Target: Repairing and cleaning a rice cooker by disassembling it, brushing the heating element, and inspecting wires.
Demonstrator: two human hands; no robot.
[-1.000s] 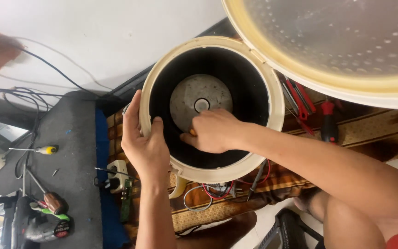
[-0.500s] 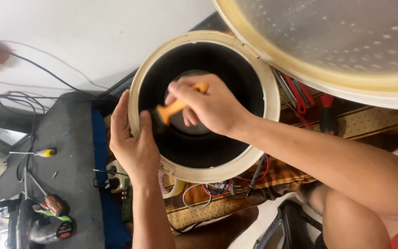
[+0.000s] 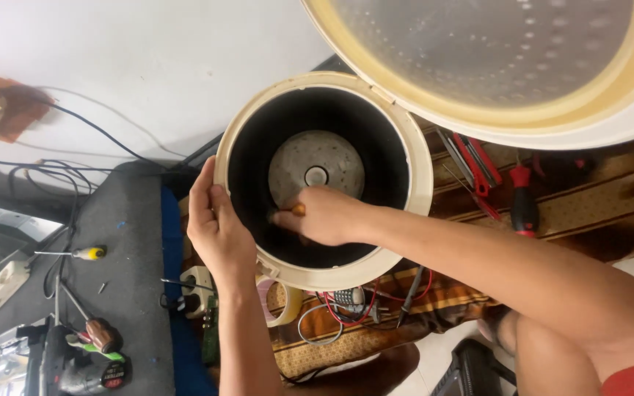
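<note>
Inside cooker body (image 3: 420,191): R hand (image 3: 324,216) clamped on orange-handled tool (image 3: 298,210); L hand (image 3: 218,231) grips rim.

The round cream cooker body (image 3: 414,158) stood open from above; the raised cream lid (image 3: 493,66) overhung its far-right rim, and scattered red-handled tools (image 3: 522,198) crowded that side.
</note>
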